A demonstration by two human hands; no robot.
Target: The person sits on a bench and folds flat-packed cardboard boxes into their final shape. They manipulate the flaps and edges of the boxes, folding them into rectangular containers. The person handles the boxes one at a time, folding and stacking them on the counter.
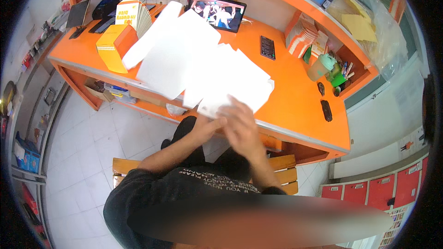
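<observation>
Several white sheets or flat blanks [180, 50] lie overlapping across the middle of the orange desk, so bright that their surfaces show no detail. At the desk's front edge my left hand [207, 128] is closed on the near corner of a white sheet [210, 106], with the thumb pointing right. My right hand [241, 127] is over that same corner, close to the left thumb. Its fingers are smeared by motion, so I cannot make out whether they grip the sheet.
Left of the sheets stand an orange-yellow box [115, 44] and fanned printed cards [134, 16]. A tablet [219, 13] leans behind them. On the right lie a phone [267, 48], a capped cup [321, 67], a green pen holder [338, 77] and a small black object [326, 110].
</observation>
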